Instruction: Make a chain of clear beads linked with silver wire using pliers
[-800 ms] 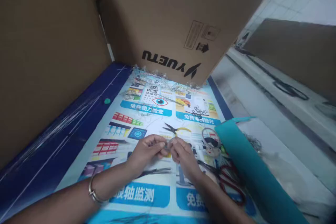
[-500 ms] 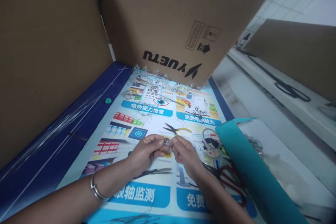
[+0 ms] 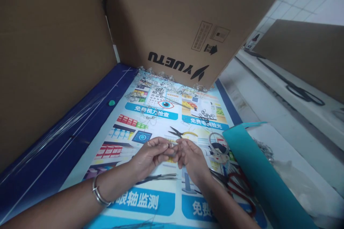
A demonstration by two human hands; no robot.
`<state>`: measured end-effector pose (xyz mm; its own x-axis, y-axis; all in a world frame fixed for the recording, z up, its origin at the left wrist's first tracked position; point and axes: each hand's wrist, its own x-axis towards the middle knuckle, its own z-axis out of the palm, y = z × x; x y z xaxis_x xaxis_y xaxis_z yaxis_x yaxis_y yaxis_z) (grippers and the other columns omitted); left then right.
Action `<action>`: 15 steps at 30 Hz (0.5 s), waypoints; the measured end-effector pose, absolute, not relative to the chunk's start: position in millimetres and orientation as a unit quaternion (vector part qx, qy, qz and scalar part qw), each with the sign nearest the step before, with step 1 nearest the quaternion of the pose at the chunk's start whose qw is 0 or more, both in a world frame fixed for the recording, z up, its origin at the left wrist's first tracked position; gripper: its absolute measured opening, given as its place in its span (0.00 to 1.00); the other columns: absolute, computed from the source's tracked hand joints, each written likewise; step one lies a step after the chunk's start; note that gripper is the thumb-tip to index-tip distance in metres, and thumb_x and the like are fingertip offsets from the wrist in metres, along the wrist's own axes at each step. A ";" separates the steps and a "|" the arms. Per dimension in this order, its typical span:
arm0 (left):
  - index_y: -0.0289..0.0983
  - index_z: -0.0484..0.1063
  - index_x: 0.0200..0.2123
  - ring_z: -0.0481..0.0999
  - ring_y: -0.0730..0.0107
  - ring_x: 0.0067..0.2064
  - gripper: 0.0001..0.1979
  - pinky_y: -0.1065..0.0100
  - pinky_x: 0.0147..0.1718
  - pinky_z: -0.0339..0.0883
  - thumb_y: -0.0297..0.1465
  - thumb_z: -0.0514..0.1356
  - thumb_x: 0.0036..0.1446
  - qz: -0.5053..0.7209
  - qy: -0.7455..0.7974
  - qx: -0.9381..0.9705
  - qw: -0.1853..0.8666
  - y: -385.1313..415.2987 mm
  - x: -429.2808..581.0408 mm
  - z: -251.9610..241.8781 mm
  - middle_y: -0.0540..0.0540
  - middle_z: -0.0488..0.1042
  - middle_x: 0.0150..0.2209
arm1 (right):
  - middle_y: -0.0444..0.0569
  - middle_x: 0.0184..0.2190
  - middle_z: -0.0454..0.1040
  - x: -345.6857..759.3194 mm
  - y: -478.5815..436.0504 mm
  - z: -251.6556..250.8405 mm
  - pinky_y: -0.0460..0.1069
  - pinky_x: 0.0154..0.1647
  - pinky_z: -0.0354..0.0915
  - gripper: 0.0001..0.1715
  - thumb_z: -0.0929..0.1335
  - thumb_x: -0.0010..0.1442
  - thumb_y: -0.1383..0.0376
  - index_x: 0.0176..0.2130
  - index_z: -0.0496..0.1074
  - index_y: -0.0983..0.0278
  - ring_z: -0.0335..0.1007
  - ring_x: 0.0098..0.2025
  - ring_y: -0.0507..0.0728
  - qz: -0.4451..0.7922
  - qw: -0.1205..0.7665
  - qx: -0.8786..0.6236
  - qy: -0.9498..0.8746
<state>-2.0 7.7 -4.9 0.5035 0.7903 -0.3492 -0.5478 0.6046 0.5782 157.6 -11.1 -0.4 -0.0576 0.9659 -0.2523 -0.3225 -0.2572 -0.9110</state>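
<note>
Over the printed poster sheet (image 3: 163, 128), my left hand (image 3: 150, 155) pinches a small clear bead-like piece (image 3: 171, 145) between thumb and fingers. My right hand (image 3: 192, 159) is close against it, its fingers curled together at the same piece; whatever they grip is too small to make out. Just beyond my hands lie pliers (image 3: 185, 134) with yellow handles, jaws pointing left. Beneath my left wrist is a bundle of thin dark wires (image 3: 162, 177). Red-handled scissors (image 3: 243, 189) rest right of my right forearm, partly hidden by it.
Clear beaded strands (image 3: 166, 82) lie along the base of a cardboard wall (image 3: 172, 14). Black wire loops (image 3: 205, 116) are on the poster. A teal box (image 3: 258, 161) holds wire and plastic on the right. Long wires (image 3: 67, 121) and a green cap (image 3: 111, 103) lie left.
My right hand has drawn slightly to the right, with its fingers shifting at the small piece. My left hand keeps its pinch almost unmoved. The view has shifted slightly.
</note>
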 end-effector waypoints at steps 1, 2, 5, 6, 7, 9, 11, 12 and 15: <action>0.32 0.69 0.31 0.77 0.73 0.32 0.06 0.80 0.26 0.69 0.27 0.63 0.49 0.395 0.308 0.200 0.842 7.6 -2.1 -4.6 0.43 0.77 0.29 | 0.43 0.21 0.68 157.5 -11.4 -1.4 0.43 0.14 0.52 0.16 0.64 0.57 0.54 0.36 0.69 0.64 0.62 0.17 0.49 0.639 0.502 -0.469 -0.344; 0.32 0.69 0.31 0.77 0.74 0.31 0.07 0.80 0.26 0.69 0.27 0.64 0.49 0.393 0.314 0.200 0.841 7.4 -2.1 -4.5 0.44 0.77 0.29 | 0.41 0.18 0.65 157.7 -11.4 -2.3 0.42 0.13 0.49 0.16 0.63 0.57 0.54 0.34 0.69 0.64 0.58 0.15 0.47 0.639 0.506 -0.469 -0.339; 0.32 0.70 0.31 0.77 0.73 0.31 0.08 0.80 0.26 0.68 0.27 0.65 0.47 0.391 0.327 0.209 0.835 6.3 -1.8 -4.1 0.46 0.77 0.28 | 0.37 0.15 0.56 159.2 -10.2 -3.8 0.42 0.15 0.47 0.15 0.64 0.58 0.55 0.34 0.69 0.65 0.52 0.14 0.44 0.661 0.527 -0.442 -0.301; 0.32 0.70 0.31 0.77 0.73 0.31 0.08 0.79 0.26 0.68 0.27 0.65 0.47 0.391 0.329 0.215 0.832 6.0 -1.7 -4.0 0.45 0.77 0.28 | 0.37 0.16 0.57 159.7 -9.7 -3.9 0.42 0.16 0.47 0.14 0.64 0.58 0.56 0.35 0.69 0.65 0.52 0.15 0.44 0.673 0.530 -0.429 -0.287; 0.32 0.70 0.32 0.77 0.74 0.31 0.08 0.79 0.26 0.68 0.28 0.65 0.47 0.390 0.329 0.221 0.831 5.6 -1.5 -4.0 0.45 0.77 0.28 | 0.38 0.18 0.58 160.1 -9.2 -4.0 0.42 0.16 0.48 0.14 0.65 0.57 0.57 0.37 0.69 0.65 0.54 0.16 0.44 0.684 0.529 -0.418 -0.278; 0.32 0.70 0.32 0.77 0.74 0.30 0.09 0.79 0.27 0.68 0.29 0.65 0.47 0.390 0.327 0.231 0.829 5.3 -1.2 -3.7 0.44 0.77 0.27 | 0.40 0.19 0.61 160.7 -8.9 -4.2 0.43 0.16 0.48 0.13 0.65 0.57 0.59 0.39 0.69 0.65 0.55 0.17 0.45 0.701 0.521 -0.401 -0.276; 0.32 0.70 0.32 0.76 0.74 0.30 0.09 0.78 0.28 0.68 0.29 0.64 0.48 0.392 0.323 0.236 0.829 5.4 -1.0 -3.1 0.44 0.77 0.27 | 0.40 0.19 0.63 160.9 -9.4 -4.8 0.43 0.15 0.47 0.10 0.65 0.57 0.61 0.39 0.68 0.63 0.55 0.16 0.46 0.713 0.512 -0.385 -0.284; 0.32 0.70 0.32 0.76 0.74 0.30 0.09 0.78 0.28 0.68 0.29 0.64 0.48 0.393 0.322 0.238 0.828 5.6 -0.9 -2.8 0.44 0.77 0.27 | 0.40 0.19 0.63 160.9 -9.9 -5.1 0.42 0.15 0.46 0.09 0.65 0.57 0.62 0.39 0.67 0.62 0.54 0.16 0.46 0.720 0.508 -0.377 -0.285; 0.32 0.70 0.31 0.76 0.74 0.30 0.09 0.78 0.27 0.68 0.30 0.65 0.47 0.395 0.327 0.245 0.823 6.0 -0.5 -1.9 0.44 0.77 0.27 | 0.40 0.20 0.64 160.7 -11.1 -6.1 0.42 0.14 0.44 0.06 0.64 0.59 0.62 0.37 0.66 0.61 0.52 0.15 0.45 0.730 0.507 -0.361 -0.281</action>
<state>-0.5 6.0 -1.9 0.4735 0.8104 -0.3451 -0.4897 0.5679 0.6617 160.7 -11.1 -6.1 -0.2247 0.9437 -0.2427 -0.5369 -0.3277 -0.7774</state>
